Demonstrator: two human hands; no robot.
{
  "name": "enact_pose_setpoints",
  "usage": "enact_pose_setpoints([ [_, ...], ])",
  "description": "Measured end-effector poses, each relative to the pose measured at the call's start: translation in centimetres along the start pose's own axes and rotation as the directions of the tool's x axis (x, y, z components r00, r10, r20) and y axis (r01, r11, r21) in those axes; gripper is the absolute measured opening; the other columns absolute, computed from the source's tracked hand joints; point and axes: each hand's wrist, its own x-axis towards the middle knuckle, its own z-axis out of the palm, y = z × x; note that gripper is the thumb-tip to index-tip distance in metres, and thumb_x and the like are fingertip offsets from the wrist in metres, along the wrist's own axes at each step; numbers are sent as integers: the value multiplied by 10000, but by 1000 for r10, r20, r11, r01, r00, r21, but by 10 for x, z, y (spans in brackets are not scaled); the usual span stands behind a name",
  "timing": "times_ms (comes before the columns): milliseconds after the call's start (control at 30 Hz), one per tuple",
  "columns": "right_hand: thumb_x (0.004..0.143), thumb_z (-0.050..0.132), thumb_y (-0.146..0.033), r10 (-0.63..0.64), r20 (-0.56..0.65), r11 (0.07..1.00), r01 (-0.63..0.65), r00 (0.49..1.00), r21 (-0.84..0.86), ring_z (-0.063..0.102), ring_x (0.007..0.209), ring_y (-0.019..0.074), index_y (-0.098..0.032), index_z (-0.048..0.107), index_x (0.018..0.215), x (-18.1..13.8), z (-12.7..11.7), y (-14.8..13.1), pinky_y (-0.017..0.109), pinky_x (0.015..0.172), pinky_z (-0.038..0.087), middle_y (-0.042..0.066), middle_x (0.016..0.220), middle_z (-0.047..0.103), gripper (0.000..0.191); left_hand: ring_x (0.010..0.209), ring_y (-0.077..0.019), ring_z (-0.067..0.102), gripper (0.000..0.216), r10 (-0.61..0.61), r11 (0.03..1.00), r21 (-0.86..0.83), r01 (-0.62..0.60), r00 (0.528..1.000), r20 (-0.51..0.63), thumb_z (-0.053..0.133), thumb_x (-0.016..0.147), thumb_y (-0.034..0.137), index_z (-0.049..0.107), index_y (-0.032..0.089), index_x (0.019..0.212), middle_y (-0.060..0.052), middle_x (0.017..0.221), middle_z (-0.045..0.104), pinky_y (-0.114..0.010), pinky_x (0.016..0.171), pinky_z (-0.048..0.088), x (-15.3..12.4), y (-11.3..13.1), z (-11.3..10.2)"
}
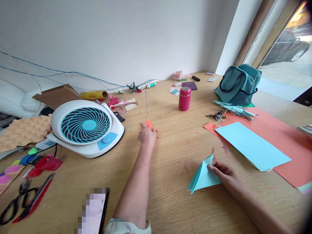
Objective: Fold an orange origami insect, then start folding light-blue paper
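Two bare hands work over the wood-grained tabletop [170, 208]. At the lower right of the frame, the right hand [225, 177] pinches a folded turquoise paper [206, 175], thumb on its near face. The paper stands tilted, one tip pointing up beside the fingers; its longest visible edge slants from that tip to the lower left, where layered corners splay apart. Near the centre, the left hand [147, 134] is curled at a small orange paper piece [149, 123]; whether its fingers clamp it cannot be told, and its long axis is partly hidden.

Reddish marks streak the tabletop between the hands. A white fan [87, 126] sits at left, a magenta flask [185, 99] beyond centre, a teal bag [240, 84] at upper right. Behind rises a pale wall [136, 35]; a car [284, 48] shows through the opening at the upper right corner.
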Motion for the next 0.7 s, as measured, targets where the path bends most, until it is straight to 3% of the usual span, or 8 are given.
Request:
enact_pose_setpoints([
  [100,766,776,-598,34,-42,998,-32,999,49,432,554,122,-193,641,736,1,-7,7,247,509,359,-9,639,512,428,1099,-386,658,424,58,997,-46,-61,996,-67,629,909,395,480,135,1209,-224,1097,703,-460,852,490,-24,-12,3],
  [167,719,821,-582,66,-92,994,-57,994,99,442,536,128,-204,654,730,1,-9,8,257,495,358,-4,630,518,413,1157,-361,615,325,176,979,-87,-185,980,-96,599,927,362,511,175,1178,-180,1150,679,-460,916,449,-53,-20,8],
  [333,684,837,-610,143,-227,976,-100,963,191,507,528,166,-239,665,738,-4,-8,2,320,492,391,41,661,557,412,945,-273,622,194,447,857,-237,-458,889,-101,594,901,196,565,197,1092,-85,932,668,-403,856,421,-116,-33,24],
  [500,736,783,-640,78,-254,995,-58,964,85,511,527,171,-232,646,739,-8,0,-5,324,484,384,53,661,562,431,873,-233,592,101,589,691,-432,-579,798,-129,550,893,126,574,208,946,-61,868,658,-373,835,430,-127,-37,28],
  [700,780,739,-626,-167,-256,983,139,952,-123,474,582,149,-209,647,749,-8,36,-11,259,509,381,5,665,544,428,835,-186,611,108,651,528,-672,-518,755,-71,496,947,203,594,187,904,-68,871,680,-307,804,479,-125,-36,28],
])
